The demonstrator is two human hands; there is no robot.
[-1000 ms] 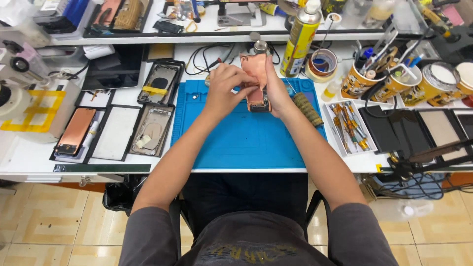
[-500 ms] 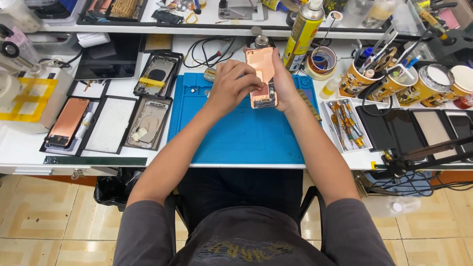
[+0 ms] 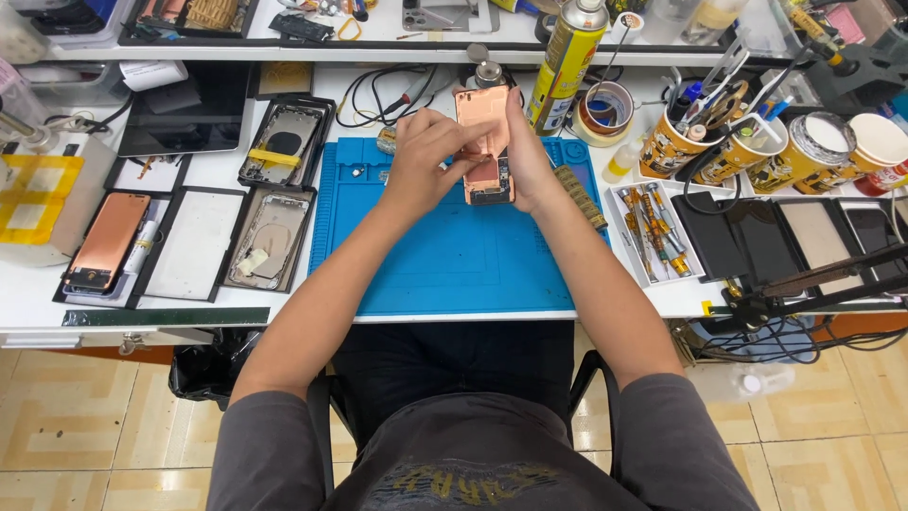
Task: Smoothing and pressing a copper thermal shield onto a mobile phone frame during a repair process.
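Right now both hands grip a copper-backed phone panel (image 3: 485, 142) above the blue mat (image 3: 454, 255): left hand (image 3: 426, 161) pinching its left edge, right hand (image 3: 528, 156) cupping the right edge. Long axis runs away from the person, dark end nearest them. Risk, imo: uneven pinch pressure could flex/crack the thin panel, or it slips onto the mat.

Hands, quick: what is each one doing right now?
Left hand: closed, fingers pinching the copper-coloured phone panel.
Right hand: gripping the same panel along its right edge, above the blue mat.
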